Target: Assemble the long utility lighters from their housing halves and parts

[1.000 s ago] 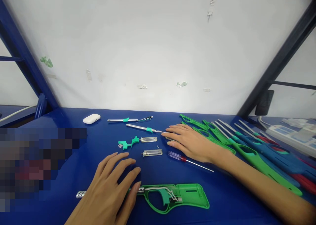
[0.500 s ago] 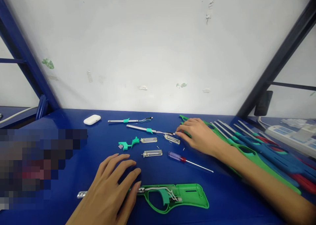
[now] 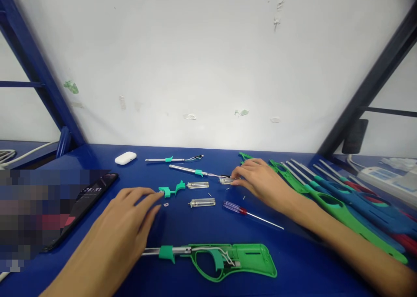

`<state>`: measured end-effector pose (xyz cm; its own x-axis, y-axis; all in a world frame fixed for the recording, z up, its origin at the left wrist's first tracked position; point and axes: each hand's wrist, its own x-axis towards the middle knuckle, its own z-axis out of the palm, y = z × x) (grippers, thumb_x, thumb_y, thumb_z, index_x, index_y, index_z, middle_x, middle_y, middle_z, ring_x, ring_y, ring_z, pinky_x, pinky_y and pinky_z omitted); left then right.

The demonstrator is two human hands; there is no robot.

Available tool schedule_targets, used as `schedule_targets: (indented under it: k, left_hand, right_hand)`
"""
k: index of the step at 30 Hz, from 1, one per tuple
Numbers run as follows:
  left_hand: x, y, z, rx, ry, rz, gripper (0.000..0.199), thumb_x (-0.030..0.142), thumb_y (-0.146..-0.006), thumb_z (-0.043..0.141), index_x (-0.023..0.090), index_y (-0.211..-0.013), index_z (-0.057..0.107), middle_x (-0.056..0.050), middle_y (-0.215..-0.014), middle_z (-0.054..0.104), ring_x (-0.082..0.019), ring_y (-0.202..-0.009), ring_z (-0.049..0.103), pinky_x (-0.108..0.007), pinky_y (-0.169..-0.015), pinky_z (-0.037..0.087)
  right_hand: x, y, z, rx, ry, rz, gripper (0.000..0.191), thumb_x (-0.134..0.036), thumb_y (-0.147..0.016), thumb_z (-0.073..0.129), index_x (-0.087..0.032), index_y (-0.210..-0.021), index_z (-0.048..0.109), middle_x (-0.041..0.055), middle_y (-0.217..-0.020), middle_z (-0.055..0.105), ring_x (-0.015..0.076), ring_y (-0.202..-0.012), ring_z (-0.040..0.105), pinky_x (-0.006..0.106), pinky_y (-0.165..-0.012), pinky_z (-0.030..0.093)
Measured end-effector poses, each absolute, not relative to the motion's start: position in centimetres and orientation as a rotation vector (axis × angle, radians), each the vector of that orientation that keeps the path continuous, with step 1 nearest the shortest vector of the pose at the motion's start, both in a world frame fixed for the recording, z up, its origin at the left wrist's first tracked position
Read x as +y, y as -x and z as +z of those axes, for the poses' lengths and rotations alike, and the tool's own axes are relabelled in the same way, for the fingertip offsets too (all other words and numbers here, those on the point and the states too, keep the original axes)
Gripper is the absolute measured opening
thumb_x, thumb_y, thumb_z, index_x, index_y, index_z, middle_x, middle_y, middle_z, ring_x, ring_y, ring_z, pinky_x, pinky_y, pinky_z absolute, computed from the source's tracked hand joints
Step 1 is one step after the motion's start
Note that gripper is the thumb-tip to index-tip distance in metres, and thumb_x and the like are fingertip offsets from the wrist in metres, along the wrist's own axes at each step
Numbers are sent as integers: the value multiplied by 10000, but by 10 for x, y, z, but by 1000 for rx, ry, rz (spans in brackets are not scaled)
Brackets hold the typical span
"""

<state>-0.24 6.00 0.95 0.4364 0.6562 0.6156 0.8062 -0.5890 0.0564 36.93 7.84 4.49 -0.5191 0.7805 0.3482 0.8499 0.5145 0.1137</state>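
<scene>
My left hand (image 3: 130, 218) reaches to the teal trigger piece (image 3: 167, 191), its thumb and forefinger slightly apart at the piece's left end. A tiny pale pink part (image 3: 166, 204) lies just beyond the thumb. Thumb and fingers of my right hand (image 3: 257, 179) close on the right end of a small clear lighter fuel tank (image 3: 225, 181), partly covered by the fingertips. Two more clear tanks, an upper one (image 3: 198, 185) and a lower one (image 3: 202, 202), lie between the hands. In front rests an opened green lighter half-shell (image 3: 254, 258) with metal tube, trigger and wires inside.
Two metal lighter tubes (image 3: 164, 160) with teal clips and wires lie farther back. A screwdriver (image 3: 243, 210), tiny screws (image 3: 244, 197) and a white earbud case (image 3: 125, 158) are on the blue table. Several lighters (image 3: 352, 201) line the right; a phone (image 3: 87, 205) lies left.
My left hand has moved up and left from the green half-shell to the teal trigger piece, uncovering the tube. My right hand has shifted onto the clear tank, which has turned slightly.
</scene>
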Motion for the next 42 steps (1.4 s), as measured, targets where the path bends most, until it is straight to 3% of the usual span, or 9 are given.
schedule_targets:
  k: [8, 11, 14, 18, 23, 27, 31, 37, 42]
  left_hand:
    - [87, 11, 10, -1565, 2529, -550, 330, 416, -1069, 529, 267, -1140, 815, -72, -1124, 799, -300, -922, 778, -401, -735, 592]
    - [85, 2, 15, -1599, 2605, -412, 212, 374, -1074, 615, 290, -1127, 802, -45, -1144, 783, -263, -956, 772, -380, -785, 604]
    - [87, -8, 18, -1613, 2651, -258, 133, 310, -1083, 669, 217, -1113, 760, -46, -1120, 761, -221, -977, 750, -395, -874, 625]
    - [89, -16, 17, -1641, 2645, -89, 299, 390, -1071, 721, 176, -1279, 695, -81, -1241, 733, -223, -1018, 744, -425, -885, 652]
    - [84, -20, 8, -1639, 2593, -59, 345, 389, -1061, 731, 185, -1335, 681, -98, -1325, 711, -258, -1114, 735, -469, -942, 644]
    - [80, -19, 16, -1584, 2654, -223, 307, 394, -1065, 730, 174, -1276, 694, -78, -1231, 731, -226, -1021, 744, -429, -885, 650]
    - [78, -26, 38, -1481, 2794, -539, 143, 247, -1090, 612, 184, -1015, 715, 6, -840, 724, -157, -700, 688, -306, -697, 590]
    - [56, -56, 62, -1353, 2870, -1160, 288, 305, -1061, 525, 256, -1115, 804, -39, -943, 813, -201, -833, 768, -297, -769, 614]
    - [32, -67, 62, -1416, 2810, -1536, 246, 356, -1066, 586, 247, -1028, 803, -26, -869, 840, -181, -666, 777, -257, -626, 638]
  right_hand:
    - [73, -366, 44, -2464, 1152, -441, 192, -298, -1150, 576, -225, -1191, 748, 53, -990, 816, 261, -977, 731, 454, -974, 479]
    - [70, -363, 44, -2447, 1077, -464, 232, -322, -1159, 555, -204, -1211, 748, 61, -982, 806, 263, -971, 714, 452, -979, 474]
    - [67, -359, 44, -2429, 999, -485, 276, -329, -1166, 528, -182, -1281, 731, 72, -998, 794, 266, -979, 692, 443, -961, 474]
    - [63, -352, 44, -2421, 910, -491, 254, -294, -1168, 516, -189, -1249, 732, 65, -1005, 758, 241, -948, 659, 403, -912, 468]
    - [58, -345, 41, -2419, 822, -483, 195, -270, -1157, 545, -196, -1175, 725, 64, -1016, 735, 232, -961, 650, 412, -956, 465]
    - [56, -342, 36, -2423, 795, -447, 217, -279, -1169, 511, -198, -1169, 712, 60, -1015, 739, 228, -956, 678, 440, -999, 469]
    - [54, -340, 35, -2437, 787, -363, 201, -285, -1178, 504, -205, -1173, 688, 26, -1027, 783, 197, -940, 738, 479, -1136, 418]
    - [44, -336, 37, -2409, 728, -290, 124, -248, -1166, 553, -195, -1214, 654, -17, -1003, 821, 150, -869, 773, 440, -1207, 356]
    - [37, -332, 40, -2385, 664, -308, 179, -247, -1185, 500, -173, -1278, 634, 0, -1021, 833, 143, -866, 776, 417, -1191, 364]
